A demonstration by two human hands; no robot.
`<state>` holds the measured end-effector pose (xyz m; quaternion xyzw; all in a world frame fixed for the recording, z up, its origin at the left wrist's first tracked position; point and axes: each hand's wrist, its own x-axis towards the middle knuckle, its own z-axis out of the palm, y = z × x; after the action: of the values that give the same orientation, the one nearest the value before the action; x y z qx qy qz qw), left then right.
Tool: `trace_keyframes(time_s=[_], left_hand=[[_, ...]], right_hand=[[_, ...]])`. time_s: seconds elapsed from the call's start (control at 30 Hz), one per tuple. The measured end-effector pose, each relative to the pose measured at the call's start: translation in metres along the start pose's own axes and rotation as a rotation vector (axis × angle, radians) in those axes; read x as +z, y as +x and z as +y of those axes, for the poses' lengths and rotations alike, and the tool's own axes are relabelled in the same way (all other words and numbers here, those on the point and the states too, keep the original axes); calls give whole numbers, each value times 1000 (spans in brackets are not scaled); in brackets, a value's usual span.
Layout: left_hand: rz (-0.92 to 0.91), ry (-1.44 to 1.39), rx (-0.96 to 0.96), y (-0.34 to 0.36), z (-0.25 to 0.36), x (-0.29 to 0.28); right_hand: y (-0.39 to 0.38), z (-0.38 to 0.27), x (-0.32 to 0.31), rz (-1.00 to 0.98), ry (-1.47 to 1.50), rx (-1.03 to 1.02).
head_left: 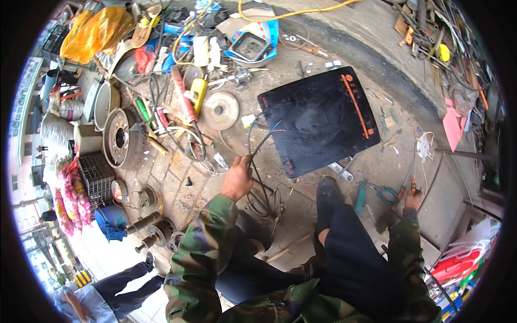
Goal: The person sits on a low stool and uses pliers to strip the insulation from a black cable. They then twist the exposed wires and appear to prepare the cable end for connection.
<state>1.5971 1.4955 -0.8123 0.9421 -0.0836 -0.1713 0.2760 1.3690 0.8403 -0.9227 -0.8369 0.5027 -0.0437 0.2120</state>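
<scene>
The left hand (pixel 237 179) grips a black cable (pixel 262 144) from the induction cooktop (pixel 318 121) — the right hand (pixel 412 198), half hidden, closes on orange-handled pliers (pixel 401 195), jaws indistinct.

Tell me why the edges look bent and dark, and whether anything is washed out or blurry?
In the head view, the fisheye lens bows straight lines toward a black circular rim; daylight is flat, shadows soft; the street at lower left is overexposed; the left hand gripping the cable by the black panel is fairly sharp, the right hand softer.
</scene>
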Motion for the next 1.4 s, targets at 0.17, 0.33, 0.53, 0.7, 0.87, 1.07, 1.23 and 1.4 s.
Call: trace_keyframes(time_s=[0.17, 0.33, 0.53, 0.7, 0.87, 1.07, 1.23, 1.4], left_hand=[[10, 42, 7, 13, -23, -6], [94, 18, 68, 40, -44, -8], [311, -133, 50, 85, -55, 1], [223, -322, -59, 117, -55, 3], [202, 4, 53, 133, -55, -6], [237, 245, 37, 137, -53, -4], [263, 262, -22, 130, -60, -10], [462, 235, -6, 105, -73, -39]], right_hand=[[5, 16, 2, 59, -49, 119], [8, 13, 7, 25, -14, 265], [-6, 2, 7, 5, 243, 269], [-18, 1, 3, -10, 399, 282], [-19, 5, -3, -18, 420, 294], [-35, -35, -5, -17, 736, 153], [-57, -78, 11, 40, 350, -60], [-91, -136, 13, 73, 250, -153]])
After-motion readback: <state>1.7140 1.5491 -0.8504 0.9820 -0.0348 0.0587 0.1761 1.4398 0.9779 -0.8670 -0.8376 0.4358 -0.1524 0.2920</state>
